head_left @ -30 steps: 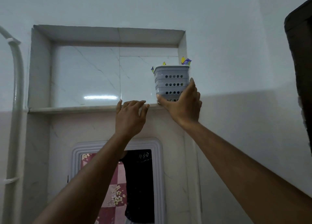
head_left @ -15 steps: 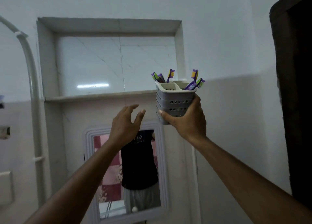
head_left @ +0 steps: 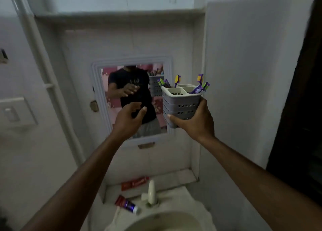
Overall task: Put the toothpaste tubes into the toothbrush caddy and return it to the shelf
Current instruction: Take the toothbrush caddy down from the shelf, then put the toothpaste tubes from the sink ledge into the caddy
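My right hand [head_left: 197, 121] grips a grey perforated toothbrush caddy [head_left: 181, 103] from below, upright, in front of the mirror. Several purple, yellow and green toothbrushes [head_left: 200, 87] stick out of its compartments. My left hand [head_left: 128, 121] hovers open just left of the caddy, fingers spread, holding nothing. Far below, a red toothpaste tube [head_left: 135, 183] lies on the ledge behind the tap. A second red and purple toothpaste tube [head_left: 127, 205] lies on the sink's left rim. The shelf [head_left: 120, 15] runs across the wall near the top of the view.
A white-framed mirror [head_left: 104, 98] hangs on the wall behind my hands. A white tap [head_left: 151, 192] stands at the back of the sink [head_left: 188, 203]. A white pipe [head_left: 40, 56] runs down the left wall. A dark door frame [head_left: 299, 108] bounds the right.
My right hand has taken the caddy off the shelf and lowered it to mirror height. My view has tilted down, showing the sink and both tubes. My left hand dropped alongside.
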Available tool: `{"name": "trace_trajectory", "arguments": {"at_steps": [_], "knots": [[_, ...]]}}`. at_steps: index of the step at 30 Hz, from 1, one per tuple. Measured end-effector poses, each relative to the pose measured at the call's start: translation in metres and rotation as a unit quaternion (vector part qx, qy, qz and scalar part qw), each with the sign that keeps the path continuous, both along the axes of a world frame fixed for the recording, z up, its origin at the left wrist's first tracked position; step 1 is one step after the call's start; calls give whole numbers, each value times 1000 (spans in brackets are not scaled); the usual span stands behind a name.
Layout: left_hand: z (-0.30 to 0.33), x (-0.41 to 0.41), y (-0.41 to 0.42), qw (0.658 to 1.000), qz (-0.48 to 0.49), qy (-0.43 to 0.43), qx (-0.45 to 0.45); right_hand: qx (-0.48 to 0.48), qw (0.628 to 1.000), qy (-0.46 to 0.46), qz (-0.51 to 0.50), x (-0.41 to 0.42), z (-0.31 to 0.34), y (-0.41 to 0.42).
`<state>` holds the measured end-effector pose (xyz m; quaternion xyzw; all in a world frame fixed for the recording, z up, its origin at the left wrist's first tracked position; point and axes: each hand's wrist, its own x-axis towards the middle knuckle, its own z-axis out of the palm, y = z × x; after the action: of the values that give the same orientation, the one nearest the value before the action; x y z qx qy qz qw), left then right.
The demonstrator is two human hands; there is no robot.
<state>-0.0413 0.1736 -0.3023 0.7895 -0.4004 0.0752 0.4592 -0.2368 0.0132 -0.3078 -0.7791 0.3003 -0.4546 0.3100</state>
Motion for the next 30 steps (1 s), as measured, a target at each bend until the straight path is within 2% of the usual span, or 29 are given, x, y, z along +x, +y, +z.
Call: {"name": "trace_trajectory", "arguments": {"at_steps": [1, 6, 12, 21, 26, 30], "knots": [[-24, -2, 6, 999, 0, 30, 12, 21, 1000, 16, 1, -1, -23, 3], [-45, 1, 12, 998, -5, 62, 25, 67, 997, 33, 6, 0, -47, -7], [-152, -11, 29, 985, 35, 146, 87, 120, 986, 109, 27, 1, -151, -15], [-267, 8, 36, 942, 131, 237, 196, 117, 963, 230, 71, 13, -257, -53], [-312, 13, 36, 918, 122, 203, 317, 155, 948, 259, 100, 28, -305, -55], [-328, 22, 34, 859, 53, 134, 491, 193, 937, 273, 105, 40, -336, -45]]}}
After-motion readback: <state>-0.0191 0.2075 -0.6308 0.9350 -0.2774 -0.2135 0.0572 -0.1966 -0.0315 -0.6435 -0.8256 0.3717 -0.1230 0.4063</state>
